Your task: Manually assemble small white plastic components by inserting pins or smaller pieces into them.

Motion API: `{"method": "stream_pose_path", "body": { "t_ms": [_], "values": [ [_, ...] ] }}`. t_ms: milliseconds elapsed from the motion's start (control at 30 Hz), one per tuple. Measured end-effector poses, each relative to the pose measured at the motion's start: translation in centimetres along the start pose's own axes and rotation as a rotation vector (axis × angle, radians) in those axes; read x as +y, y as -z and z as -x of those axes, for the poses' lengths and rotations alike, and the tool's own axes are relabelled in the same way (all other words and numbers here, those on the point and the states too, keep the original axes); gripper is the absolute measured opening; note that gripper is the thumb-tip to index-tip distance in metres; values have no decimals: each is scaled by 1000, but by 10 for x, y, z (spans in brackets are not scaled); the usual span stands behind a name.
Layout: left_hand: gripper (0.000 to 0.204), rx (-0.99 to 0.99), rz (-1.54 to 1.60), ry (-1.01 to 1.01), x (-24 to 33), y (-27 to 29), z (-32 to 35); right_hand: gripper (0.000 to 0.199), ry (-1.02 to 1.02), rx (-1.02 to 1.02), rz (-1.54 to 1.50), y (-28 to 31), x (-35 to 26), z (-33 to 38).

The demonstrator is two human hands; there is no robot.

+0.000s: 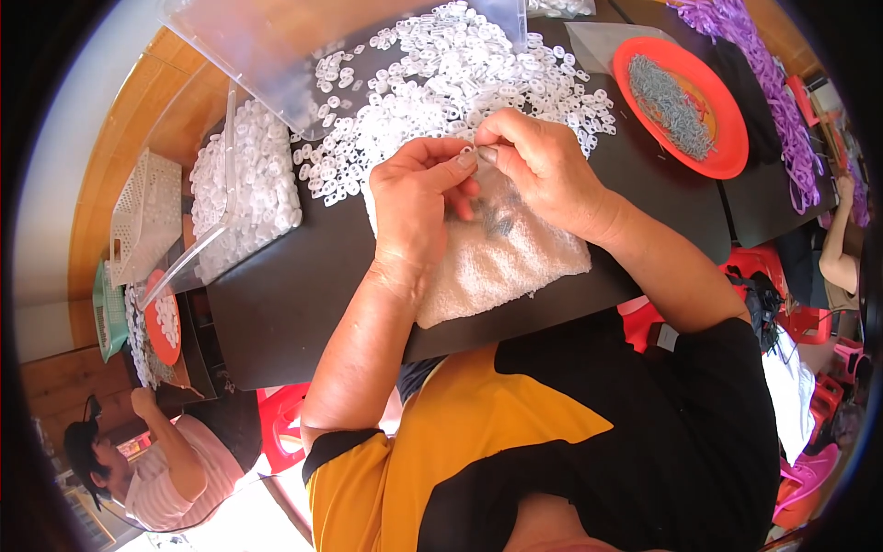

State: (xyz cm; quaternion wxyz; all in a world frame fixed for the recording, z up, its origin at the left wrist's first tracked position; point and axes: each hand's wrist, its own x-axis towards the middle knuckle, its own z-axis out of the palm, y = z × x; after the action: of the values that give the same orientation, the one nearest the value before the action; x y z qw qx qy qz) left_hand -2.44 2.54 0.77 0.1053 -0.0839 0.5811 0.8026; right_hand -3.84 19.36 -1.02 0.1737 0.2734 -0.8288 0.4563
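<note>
My left hand [411,198] and my right hand [555,175] meet above a cream towel [515,271] on the dark table. Thumb and fingers of each are pinched together, with their tips almost touching. A tiny whitish piece seems to be between them, too small and covered to name. Below the fingers, a few small grey bits [498,224] lie on the towel. Just beyond my hands spreads a heap of small white oval plastic pieces with holes [441,83].
A tipped clear bin [235,46] stands behind the heap. To the left are a clear box of white pieces [244,175] and a white basket [147,216]. At right are a red plate [733,152] of grey metal pins [667,97] and purple strips [798,138]. Other people sit on both sides.
</note>
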Motion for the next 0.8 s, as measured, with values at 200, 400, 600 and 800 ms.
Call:
{"method": "stream_pose_path", "body": {
  "t_ms": [200, 400, 600, 800],
  "values": [
    [9, -20, -55, -7, 0, 0, -1, 13, -7, -6, 2, -1, 2, 0],
    [8, -9, -76, -44, 0, -2, 1, 13, -19, -15, 6, 1, 1, 1],
    [8, 6, -130, -84, 0, -5, 4, 15, -13, -25, 28, 0, 1, 2],
    [8, 18, -165, -112, -7, -4, 1, 15, -15, -18, 70, -4, 3, 3]
  ]
}}
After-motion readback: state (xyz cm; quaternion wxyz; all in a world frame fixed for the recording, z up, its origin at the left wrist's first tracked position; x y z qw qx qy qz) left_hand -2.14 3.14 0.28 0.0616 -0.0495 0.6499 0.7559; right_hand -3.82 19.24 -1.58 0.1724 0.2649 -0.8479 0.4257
